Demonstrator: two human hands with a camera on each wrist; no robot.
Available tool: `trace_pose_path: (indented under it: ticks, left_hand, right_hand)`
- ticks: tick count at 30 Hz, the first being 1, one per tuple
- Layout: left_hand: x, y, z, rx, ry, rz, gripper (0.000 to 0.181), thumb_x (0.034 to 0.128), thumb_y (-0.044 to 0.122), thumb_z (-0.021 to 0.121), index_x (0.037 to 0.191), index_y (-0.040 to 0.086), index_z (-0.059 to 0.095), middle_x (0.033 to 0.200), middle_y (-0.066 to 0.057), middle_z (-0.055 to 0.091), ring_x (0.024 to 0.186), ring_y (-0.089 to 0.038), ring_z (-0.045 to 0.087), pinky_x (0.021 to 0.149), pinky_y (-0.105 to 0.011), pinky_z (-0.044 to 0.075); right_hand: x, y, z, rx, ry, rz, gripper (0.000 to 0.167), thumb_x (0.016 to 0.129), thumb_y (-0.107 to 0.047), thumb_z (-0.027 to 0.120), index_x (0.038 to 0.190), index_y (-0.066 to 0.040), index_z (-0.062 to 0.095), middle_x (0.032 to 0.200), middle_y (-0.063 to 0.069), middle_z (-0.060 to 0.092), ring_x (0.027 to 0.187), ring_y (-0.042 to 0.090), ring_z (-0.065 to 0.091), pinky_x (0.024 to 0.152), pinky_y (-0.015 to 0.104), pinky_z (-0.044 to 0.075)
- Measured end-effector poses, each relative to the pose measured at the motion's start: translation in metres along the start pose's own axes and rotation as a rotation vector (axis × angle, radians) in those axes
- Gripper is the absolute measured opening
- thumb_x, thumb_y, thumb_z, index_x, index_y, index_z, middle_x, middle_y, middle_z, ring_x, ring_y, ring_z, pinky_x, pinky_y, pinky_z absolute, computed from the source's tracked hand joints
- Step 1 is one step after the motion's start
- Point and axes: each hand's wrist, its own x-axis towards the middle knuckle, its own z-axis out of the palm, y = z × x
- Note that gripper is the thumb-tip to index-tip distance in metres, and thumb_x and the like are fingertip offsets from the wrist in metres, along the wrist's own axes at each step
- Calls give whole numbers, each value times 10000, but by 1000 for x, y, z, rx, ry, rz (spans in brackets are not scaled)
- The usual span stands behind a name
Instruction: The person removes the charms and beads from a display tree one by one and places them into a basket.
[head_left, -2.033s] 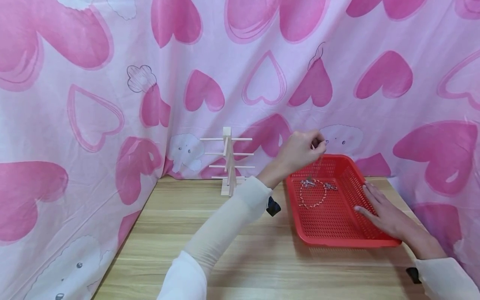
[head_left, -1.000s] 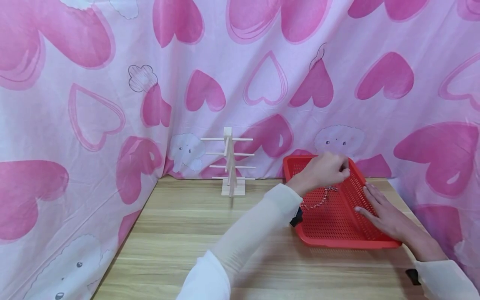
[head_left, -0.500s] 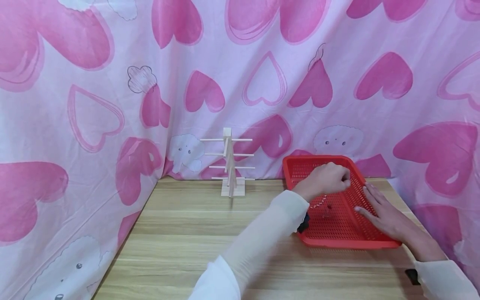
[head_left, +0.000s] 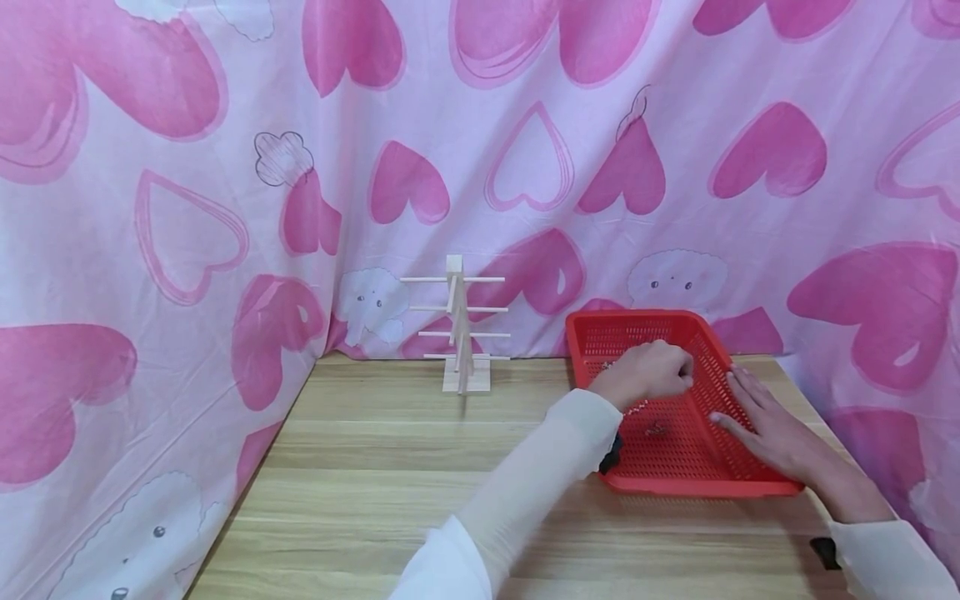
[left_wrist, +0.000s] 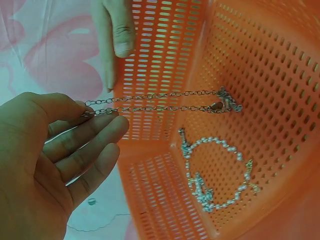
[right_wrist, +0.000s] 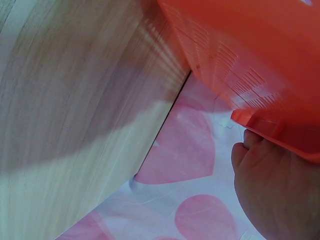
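My left hand is over the red plastic basket, its thumb and index finger pinching a metal chain necklace. Two strands run from the fingertips to a small bunched end near the basket's floor. Its other fingers are loosely bent. Beside the chain, a loop of white beads with gold-coloured bits lies in the basket, with a silvery cluster at its edge. My right hand rests with extended fingers on the basket's right side. In the right wrist view, part of that hand is hidden by the basket's rim.
A wooden rack with several thin horizontal pegs stands at the back of the wooden table, left of the basket. Behind and beside the table hangs a pink heart-patterned cloth.
My left hand has moved rightward and down over the basket with the chain necklace; over the last half second it dips slightly lower. The right hand stays on the basket's side.
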Motion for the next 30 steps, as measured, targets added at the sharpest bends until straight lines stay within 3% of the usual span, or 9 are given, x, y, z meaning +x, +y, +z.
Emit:
trace_pose_path:
  ticks: [17, 23, 30]
  left_hand:
    - [-2, -10, 29, 11, -39, -31, 84, 1017, 316, 738, 938, 307, 710, 796, 134, 656, 720, -19, 602, 678, -136, 508]
    - [-4, -10, 32, -4, -69, -49, 23, 1021, 298, 738, 1026, 320, 731, 817, 140, 660, 744, -24, 610, 705, -153, 507]
    - [-5, -10, 34, -15, -69, -38, 83, 1019, 289, 742, 1097, 317, 753, 835, 152, 668, 750, -17, 615, 719, -146, 523]
  right_hand:
    - [0, -1, 0, -5, -10, 30, 985, 1074, -510, 579, 1695, -14, -3, 1757, 319, -25, 1582, 610, 54, 1084, 895, 286]
    - [-1, 0, 0, -6, -12, 35, 990, 1072, -519, 578, 1696, -19, -5, 1756, 321, -15, 1580, 611, 51, 1076, 899, 291]
    - [0, 2, 1, -9, -8, 37, 988, 1069, -524, 578, 1700, -31, -1, 1761, 310, -13, 1585, 603, 45, 1079, 900, 286]
